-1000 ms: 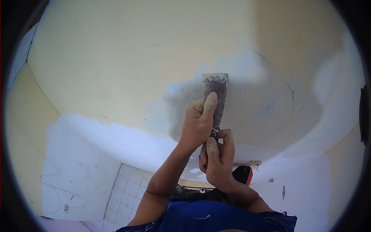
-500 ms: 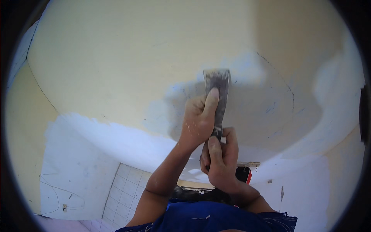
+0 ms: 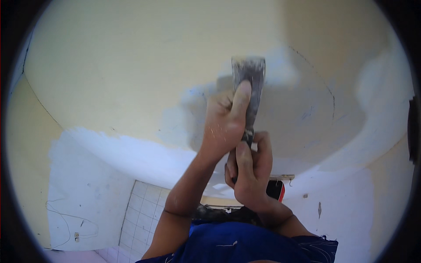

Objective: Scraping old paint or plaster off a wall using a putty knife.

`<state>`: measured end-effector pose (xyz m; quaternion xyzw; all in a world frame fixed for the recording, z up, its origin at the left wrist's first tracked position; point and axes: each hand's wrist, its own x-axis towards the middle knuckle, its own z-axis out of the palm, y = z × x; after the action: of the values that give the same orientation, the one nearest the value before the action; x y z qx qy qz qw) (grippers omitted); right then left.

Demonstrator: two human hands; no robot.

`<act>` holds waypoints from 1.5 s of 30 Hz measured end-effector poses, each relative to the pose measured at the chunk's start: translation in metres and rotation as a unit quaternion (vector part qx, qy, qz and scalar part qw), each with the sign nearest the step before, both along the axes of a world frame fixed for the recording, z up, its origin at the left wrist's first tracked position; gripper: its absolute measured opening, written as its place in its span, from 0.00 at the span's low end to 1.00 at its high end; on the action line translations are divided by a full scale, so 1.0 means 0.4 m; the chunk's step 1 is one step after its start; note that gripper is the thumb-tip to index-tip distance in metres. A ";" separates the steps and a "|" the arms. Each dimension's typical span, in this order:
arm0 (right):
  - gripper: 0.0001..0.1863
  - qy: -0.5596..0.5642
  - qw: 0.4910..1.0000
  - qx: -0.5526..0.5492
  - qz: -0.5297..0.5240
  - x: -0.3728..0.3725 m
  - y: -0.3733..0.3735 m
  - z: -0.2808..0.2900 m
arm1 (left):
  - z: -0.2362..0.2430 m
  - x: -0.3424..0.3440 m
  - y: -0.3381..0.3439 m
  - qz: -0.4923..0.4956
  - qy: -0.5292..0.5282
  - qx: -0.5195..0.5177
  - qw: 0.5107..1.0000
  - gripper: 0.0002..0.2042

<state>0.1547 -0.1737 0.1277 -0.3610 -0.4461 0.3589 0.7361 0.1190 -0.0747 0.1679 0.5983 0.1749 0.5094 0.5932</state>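
A putty knife (image 3: 251,70) with a worn grey blade and a dark handle points up at the wall in front of me. My left hand (image 3: 227,120) is closed round its blade part, the thumb pressed flat along the metal. Lower down, my right hand (image 3: 251,175) grips the handle, thumb on top. Dried whitish residue coats the blade's broad edge, which is at or close to the wall surface (image 3: 175,57); exact contact cannot be made out. Around the blade lies a patch of pale bluish scraped wall (image 3: 280,70), partly under my shadow. White dust speckles my left wrist.
Cream paint covers the upper wall, with a white band (image 3: 109,142) below it. A dark crack line (image 3: 332,101) runs to the right. Lower left are a loose cable (image 3: 66,210), a socket (image 3: 76,236) and white tiles (image 3: 142,206). A hook rail (image 3: 282,177) sits behind my right arm.
Both hands and the putty knife have moved upward along the wall, the blade edge now higher on the pale patch. The grip of both hands is the same.
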 end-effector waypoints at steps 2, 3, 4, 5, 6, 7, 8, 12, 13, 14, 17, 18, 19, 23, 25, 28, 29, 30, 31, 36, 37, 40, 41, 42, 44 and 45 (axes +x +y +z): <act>0.06 0.005 1.000 0.002 0.004 -0.001 -0.006 0.005 | 0.011 -0.005 -0.009 -0.001 0.000 0.003 1.000 0.22; 0.05 0.006 1.000 0.013 0.008 0.000 -0.003 0.007 | 0.016 -0.005 -0.007 -0.003 -0.005 0.016 1.000 0.22; 0.05 0.006 1.000 0.015 0.007 -0.002 -0.008 -0.001 | 0.000 -0.003 -0.007 -0.003 -0.004 0.018 1.000 0.22; 0.05 0.028 1.000 -0.007 0.006 -0.005 -0.019 -0.020 | -0.035 0.001 -0.008 0.025 0.022 0.027 0.999 0.22; 0.06 0.048 0.998 -0.026 0.006 -0.006 -0.024 -0.036 | -0.059 0.004 -0.007 0.054 0.046 0.039 0.997 0.22; 0.06 0.048 0.999 -0.022 0.008 -0.005 -0.025 -0.050 | -0.074 0.006 -0.009 0.056 0.046 0.043 0.996 0.22; 0.06 0.033 0.999 -0.027 0.008 -0.002 -0.026 -0.063 | -0.086 0.007 -0.011 0.040 0.039 0.008 0.998 0.22; 0.05 0.018 0.999 -0.035 0.011 0.001 -0.038 0.001 | -0.033 0.007 -0.011 0.016 0.017 0.012 1.000 0.22; 0.05 0.020 0.999 -0.042 0.012 0.003 -0.033 0.011 | -0.010 0.008 -0.014 0.017 0.020 0.005 1.000 0.22; 0.06 0.024 1.000 -0.012 0.015 0.004 -0.023 0.023 | 0.015 0.010 -0.013 0.010 0.008 0.011 1.000 0.22; 0.06 0.023 0.999 0.020 0.022 0.003 -0.016 0.016 | 0.016 0.007 -0.014 0.017 0.007 0.026 1.000 0.22; 0.06 0.048 0.999 -0.002 0.019 0.003 -0.022 0.002 | -0.003 0.011 -0.015 0.023 0.023 0.030 0.999 0.21; 0.06 0.072 0.997 -0.022 0.021 0.000 -0.023 -0.012 | -0.023 0.010 -0.012 0.034 0.040 0.038 0.998 0.21; 0.07 0.050 0.998 -0.040 0.019 0.006 -0.033 -0.046 | -0.073 0.011 -0.011 0.007 0.032 -0.006 0.999 0.21; 0.07 0.005 1.000 -0.023 0.008 0.009 -0.035 -0.011 | -0.033 0.010 -0.014 0.010 0.017 0.016 1.000 0.21; 0.07 0.021 0.999 0.018 0.024 0.023 -0.013 0.039 | 0.033 0.028 -0.004 0.020 -0.005 0.045 0.999 0.21; 0.07 0.021 0.999 0.015 0.026 0.023 -0.021 0.034 | 0.026 0.026 -0.011 0.022 -0.006 0.042 0.999 0.21; 0.07 0.037 0.999 0.001 0.024 0.028 -0.023 0.025 | 0.015 0.030 -0.011 0.022 0.006 0.042 0.999 0.21; 0.07 0.054 0.998 -0.010 0.026 0.025 -0.019 0.014 | 0.002 0.024 -0.006 0.027 0.018 0.044 0.998 0.21; 0.07 0.048 0.998 -0.042 0.011 0.013 -0.048 -0.053 | -0.085 0.015 -0.021 0.048 0.054 0.045 0.996 0.22; 0.08 0.037 0.998 -0.041 0.015 0.013 -0.049 -0.043 | -0.075 0.014 -0.028 0.027 0.043 0.018 0.999 0.22; 0.07 0.035 0.999 -0.021 0.015 0.021 -0.029 0.025 | 0.013 0.018 -0.020 0.041 0.038 0.043 0.997 0.22; 0.07 0.025 1.000 0.005 0.017 0.023 -0.025 0.040 | 0.032 0.018 -0.026 0.042 0.039 0.037 0.998 0.22; 0.08 0.017 0.999 0.024 0.018 0.028 -0.018 0.046 | 0.049 0.024 -0.024 0.023 0.019 0.031 0.999 0.22; 0.07 0.040 0.999 0.008 0.016 0.027 -0.021 0.022 | 0.035 0.029 -0.022 0.005 -0.001 0.022 1.000 0.22; 0.06 0.065 0.998 -0.001 0.022 0.018 -0.018 0.006 | 0.000 0.017 -0.018 0.036 0.038 0.045 0.998 0.23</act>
<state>0.1618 -0.1809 0.1300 -0.3283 -0.4045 0.3980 0.7551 0.1257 -0.0820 0.1679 0.6371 0.1955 0.5144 0.5398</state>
